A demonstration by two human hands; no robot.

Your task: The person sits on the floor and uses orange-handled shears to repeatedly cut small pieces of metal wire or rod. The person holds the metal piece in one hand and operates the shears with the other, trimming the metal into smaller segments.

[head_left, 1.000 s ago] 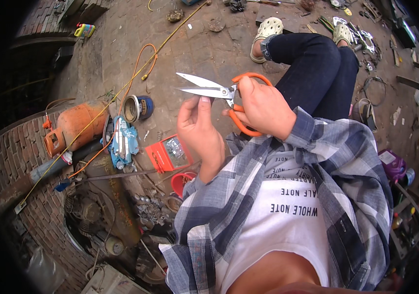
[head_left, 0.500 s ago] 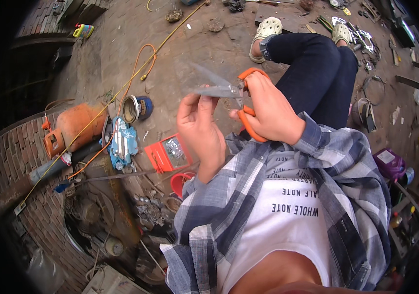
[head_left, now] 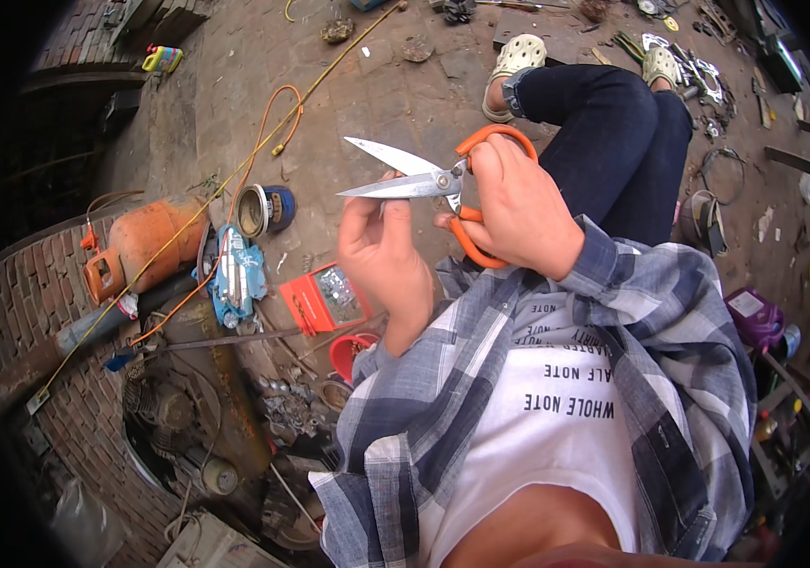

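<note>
A pair of scissors (head_left: 410,183) with orange handles and pale metal blades is held in my right hand (head_left: 523,204), its fingers closed around the handles. The blades point left and stand apart in a narrow V. My left hand (head_left: 386,248) is raised beside them, thumb and fingers pinched together by the lower blade. That blade crosses the left fingertips and covers part of them. Something thin seems to show between thumb and finger, too small to name. Whether the left fingers press on the blade itself I cannot tell.
On the ground at left lie an orange gas cylinder (head_left: 145,248), a blue metal tool (head_left: 237,276), an open can (head_left: 263,210) and a red box (head_left: 325,298) of small metal parts. A yellow cord (head_left: 263,142) crosses the floor. A purple jug (head_left: 755,317) stands at right.
The scissor blades were blurred by motion and now look still and sharp. The upper blade has come a little lower. My left hand has barely shifted.
</note>
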